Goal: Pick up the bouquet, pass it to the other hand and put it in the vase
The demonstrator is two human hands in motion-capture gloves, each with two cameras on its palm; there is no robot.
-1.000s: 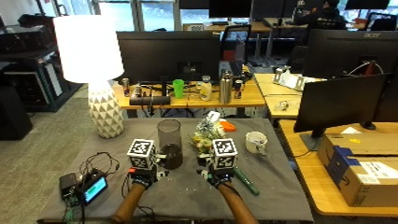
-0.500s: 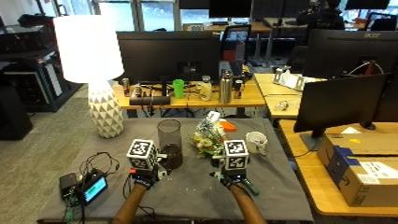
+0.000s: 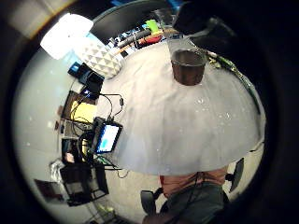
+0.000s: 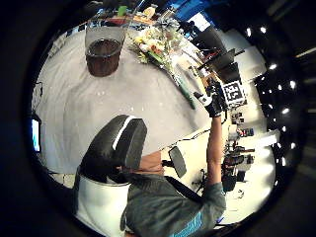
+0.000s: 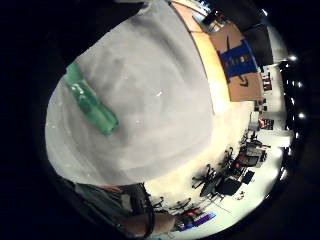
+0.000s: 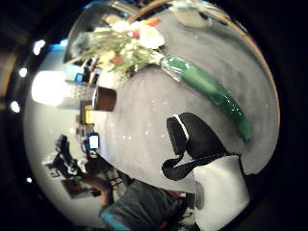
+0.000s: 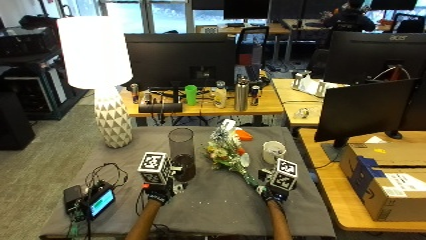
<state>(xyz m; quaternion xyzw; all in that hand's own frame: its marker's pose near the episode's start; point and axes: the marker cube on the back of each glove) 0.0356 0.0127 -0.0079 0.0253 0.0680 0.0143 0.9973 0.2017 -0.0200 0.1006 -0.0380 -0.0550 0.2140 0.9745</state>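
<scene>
Outside view: bouquet (image 7: pixel 226 150) stem lies just beside the right hand (image 7: pixel 271 192); fingers' state cannot be told.

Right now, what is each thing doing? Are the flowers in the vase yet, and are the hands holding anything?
bouquet: lying on the grey table cloth, not in the vase, not held.
vase: standing upright, no flowers in it.
left hand: near the vase, holding nothing; fingers cannot be made out.
right hand: over the bouquet's green wrapped stem end, fingers open.
white mug: upright beside the bouquet.
lamp: lit.
</scene>
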